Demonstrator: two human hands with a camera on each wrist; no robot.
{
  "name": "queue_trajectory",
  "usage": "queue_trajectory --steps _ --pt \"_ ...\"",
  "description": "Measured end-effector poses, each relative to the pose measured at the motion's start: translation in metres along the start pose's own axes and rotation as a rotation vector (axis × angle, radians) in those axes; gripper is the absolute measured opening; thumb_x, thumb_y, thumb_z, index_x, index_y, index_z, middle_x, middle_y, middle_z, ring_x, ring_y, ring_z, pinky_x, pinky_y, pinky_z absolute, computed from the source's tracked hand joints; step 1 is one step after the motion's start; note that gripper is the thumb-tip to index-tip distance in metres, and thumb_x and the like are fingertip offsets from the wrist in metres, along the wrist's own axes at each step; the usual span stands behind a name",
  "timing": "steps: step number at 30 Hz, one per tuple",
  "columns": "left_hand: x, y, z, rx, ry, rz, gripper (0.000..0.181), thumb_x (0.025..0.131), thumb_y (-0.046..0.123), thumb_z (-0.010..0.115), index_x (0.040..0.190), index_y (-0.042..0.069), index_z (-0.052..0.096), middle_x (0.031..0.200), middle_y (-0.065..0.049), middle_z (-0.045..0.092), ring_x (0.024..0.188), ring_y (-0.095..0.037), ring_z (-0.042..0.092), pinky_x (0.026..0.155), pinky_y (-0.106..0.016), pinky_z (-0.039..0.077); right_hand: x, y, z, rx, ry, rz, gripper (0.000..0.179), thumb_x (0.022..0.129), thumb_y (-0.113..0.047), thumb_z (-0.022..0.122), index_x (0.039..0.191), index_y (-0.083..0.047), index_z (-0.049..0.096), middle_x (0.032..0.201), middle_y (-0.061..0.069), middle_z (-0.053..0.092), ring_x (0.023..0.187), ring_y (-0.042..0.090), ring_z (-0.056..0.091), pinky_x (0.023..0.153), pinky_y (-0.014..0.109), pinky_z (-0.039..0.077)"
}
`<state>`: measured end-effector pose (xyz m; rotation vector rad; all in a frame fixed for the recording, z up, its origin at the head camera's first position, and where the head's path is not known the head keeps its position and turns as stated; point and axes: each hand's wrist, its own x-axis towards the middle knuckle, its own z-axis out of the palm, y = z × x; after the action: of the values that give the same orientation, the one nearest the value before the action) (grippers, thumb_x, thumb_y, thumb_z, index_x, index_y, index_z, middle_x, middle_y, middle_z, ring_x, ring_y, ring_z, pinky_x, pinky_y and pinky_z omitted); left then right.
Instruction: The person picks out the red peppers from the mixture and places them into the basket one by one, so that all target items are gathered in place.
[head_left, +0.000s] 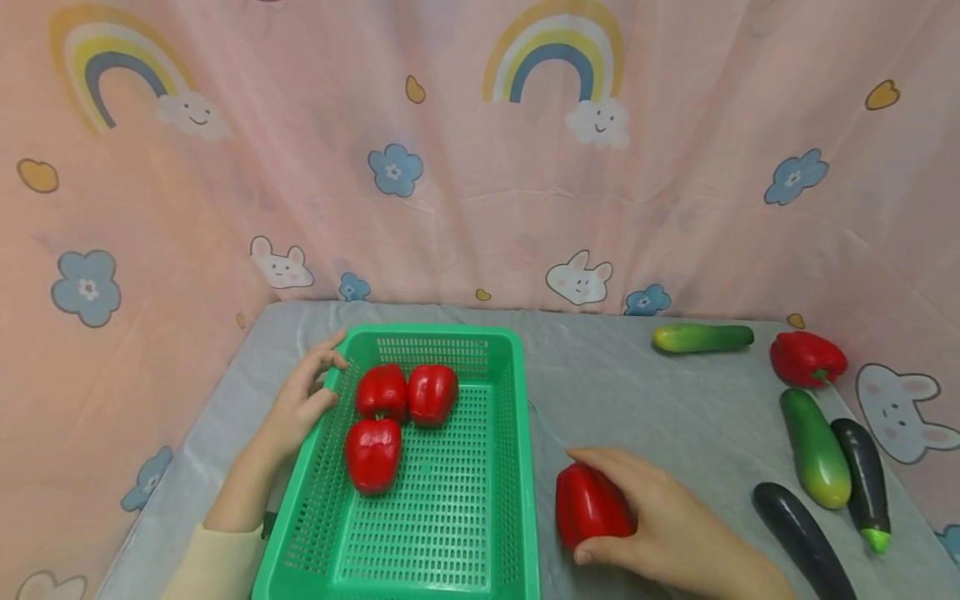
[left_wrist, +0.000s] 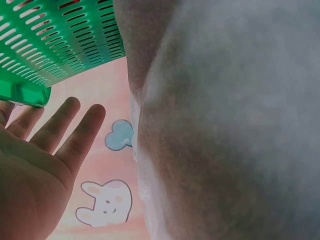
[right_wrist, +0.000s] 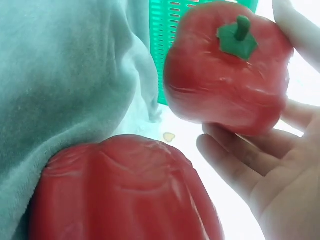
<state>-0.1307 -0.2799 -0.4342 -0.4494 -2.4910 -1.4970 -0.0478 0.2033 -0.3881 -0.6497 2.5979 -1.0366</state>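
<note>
A green plastic basket (head_left: 534, 533) holds three red bell peppers, among them a front one (head_left: 373, 455). Against the basket's left rim rests my left hand (head_left: 303, 398); in the left wrist view its fingers (left_wrist: 82, 132) are spread and mostly straight beside the rim. To the right of the basket, my right hand (head_left: 660, 521) grips another red bell pepper (head_left: 591, 508) between thumb and fingers. The right wrist view shows this gripped pepper (right_wrist: 225, 80) with its green stem facing the camera. Another red pepper (right_wrist: 125, 195) sits close to the camera there, hidden in the head view.
On the grey cloth (head_left: 600, 383) to the right lie a yellow-green cucumber-like vegetable (head_left: 703, 337), a red bell pepper (head_left: 806, 358), a green zucchini (head_left: 816, 450) and two eggplants, one nearer (head_left: 802, 537) and one farther right (head_left: 862, 475). A pink patterned curtain (head_left: 465, 217) hangs behind.
</note>
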Motion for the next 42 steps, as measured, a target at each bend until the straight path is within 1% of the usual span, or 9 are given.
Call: queue_trajectory --steps 3,5,10,17,21,25,29,36,42 --pt "0.0 0.002 0.0 -0.003 0.0 -0.007 0.035 0.089 -0.009 0.05 0.121 0.002 0.057 0.175 -0.014 0.036 0.14 -0.038 0.052 0.104 -0.067 0.044 0.0 -0.002 0.0 -0.016 0.058 -0.019 0.088 0.077 -0.056 0.096 0.15 -0.02 0.061 0.137 -0.003 0.066 0.115 0.028 0.063 0.072 0.032 0.064" --pt "0.0 0.004 0.0 -0.005 0.001 -0.006 0.035 0.089 -0.008 0.05 0.121 0.002 0.058 0.175 -0.014 0.036 0.14 -0.038 0.052 0.104 -0.067 0.045 -0.001 -0.002 0.001 -0.019 0.093 -0.052 0.087 0.078 -0.056 0.095 0.15 -0.021 0.061 0.137 -0.003 0.067 0.115 0.027 0.064 0.072 0.032 0.064" --pt "0.0 0.004 0.0 0.0 0.004 0.01 0.035 0.089 -0.009 0.052 0.121 0.002 0.058 0.174 -0.014 0.038 0.14 -0.038 0.054 0.101 -0.06 0.047 -0.002 -0.004 0.001 -0.037 0.155 -0.128 0.086 0.081 -0.06 0.09 0.152 -0.021 0.061 0.141 0.0 0.067 0.118 0.027 0.065 0.072 0.034 0.065" --pt "0.0 0.001 0.0 -0.001 0.0 0.014 0.035 0.089 -0.009 0.051 0.121 0.002 0.058 0.175 -0.013 0.037 0.141 -0.041 0.053 0.102 -0.063 0.047 0.0 -0.013 -0.001 -0.084 0.228 -0.187 0.089 0.081 -0.062 0.089 0.154 -0.018 0.06 0.141 0.001 0.068 0.118 0.026 0.067 0.072 0.035 0.065" --pt "0.0 0.0 0.0 0.004 -0.003 0.012 0.035 0.089 -0.01 0.051 0.121 0.002 0.058 0.175 -0.015 0.037 0.141 -0.039 0.053 0.103 -0.063 0.047 0.002 -0.017 -0.003 -0.097 0.253 -0.221 0.09 0.081 -0.062 0.089 0.155 -0.018 0.06 0.141 -0.001 0.068 0.12 0.024 0.067 0.073 0.031 0.064" --pt "0.001 0.0 0.0 -0.01 -0.003 0.013 0.035 0.088 -0.01 0.052 0.121 0.002 0.058 0.174 -0.015 0.037 0.141 -0.041 0.053 0.105 -0.068 0.045 0.002 -0.02 -0.006 -0.108 0.259 -0.281 0.09 0.083 -0.058 0.089 0.157 -0.018 0.058 0.144 -0.001 0.067 0.122 0.022 0.066 0.075 0.027 0.062" --pt "0.001 0.0 0.0 -0.02 0.001 0.024 0.035 0.088 -0.01 0.052 0.12 0.001 0.058 0.174 -0.016 0.038 0.142 -0.044 0.052 0.105 -0.072 0.043 0.005 -0.023 -0.008 -0.108 0.259 -0.317 0.091 0.084 -0.055 0.09 0.16 -0.018 0.055 0.145 -0.002 0.066 0.124 0.022 0.065 0.076 0.027 0.062" --pt "0.0 -0.001 -0.001 -0.023 0.003 0.018 0.035 0.087 -0.009 0.052 0.12 0.001 0.058 0.174 -0.016 0.038 0.142 -0.042 0.052 0.106 -0.072 0.043 0.014 -0.027 -0.012 -0.125 0.296 -0.401 0.092 0.081 -0.046 0.095 0.16 -0.018 0.055 0.144 -0.001 0.066 0.124 0.022 0.065 0.075 0.03 0.064" --pt "0.001 -0.002 0.0 -0.027 0.003 0.016 0.036 0.087 -0.009 0.052 0.121 0.001 0.058 0.174 -0.016 0.038 0.141 -0.042 0.053 0.106 -0.071 0.043 0.022 -0.033 -0.012 -0.137 0.305 -0.417 0.09 0.082 -0.045 0.095 0.158 -0.017 0.057 0.147 0.0 0.065 0.126 0.022 0.065 0.076 0.03 0.063"
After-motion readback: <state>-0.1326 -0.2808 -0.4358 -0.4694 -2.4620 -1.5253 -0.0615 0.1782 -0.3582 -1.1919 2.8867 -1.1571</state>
